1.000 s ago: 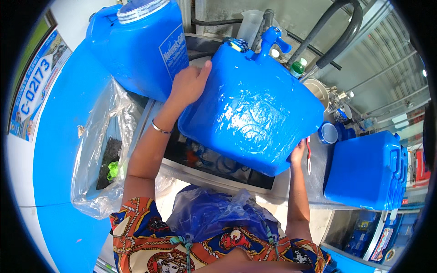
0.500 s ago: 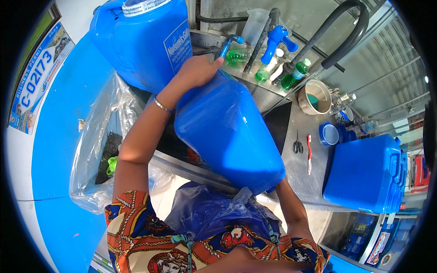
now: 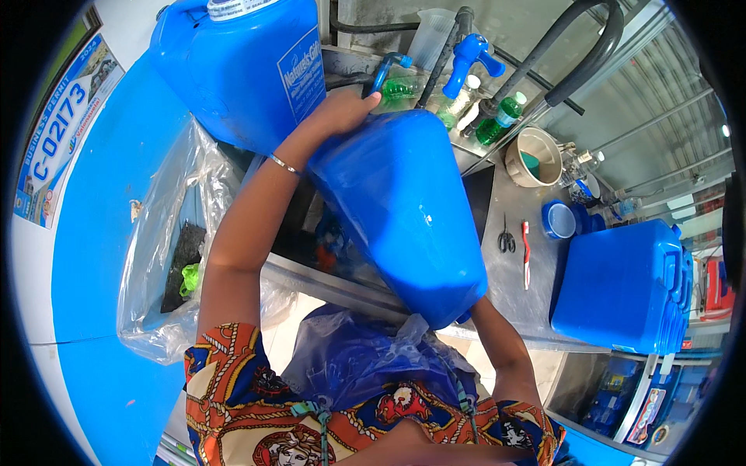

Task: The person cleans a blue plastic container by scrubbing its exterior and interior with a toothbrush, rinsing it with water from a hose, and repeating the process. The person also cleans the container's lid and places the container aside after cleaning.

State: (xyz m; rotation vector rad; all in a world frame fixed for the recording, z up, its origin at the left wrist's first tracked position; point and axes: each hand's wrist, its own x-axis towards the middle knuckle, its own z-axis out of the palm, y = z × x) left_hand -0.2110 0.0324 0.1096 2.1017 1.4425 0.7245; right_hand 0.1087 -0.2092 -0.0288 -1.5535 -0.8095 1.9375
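Blue jug (image 3: pixel 400 213), tilted over the sink between both hands: left hand (image 3: pixel 338 113) clasps its far end near the blue tap (image 3: pixel 472 56), right hand, hidden beneath, props its near end above the desk (image 3: pixel 513 287).

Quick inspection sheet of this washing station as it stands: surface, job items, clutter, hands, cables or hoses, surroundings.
Surface: stainless steel counter with a dark sink in it.
Job's things: big blue plastic water container, tilted over the sink.
Clutter: black scissors, red toothbrush, blue round lid, metal bowl, green bottles, second blue container on the counter.
Grippers: left hand on the tilted container's upper end; right hand hidden under its lower end.
Cables: black hose looping overhead.
Surroundings: blue tap, clear plastic bag at left, third blue container raised.
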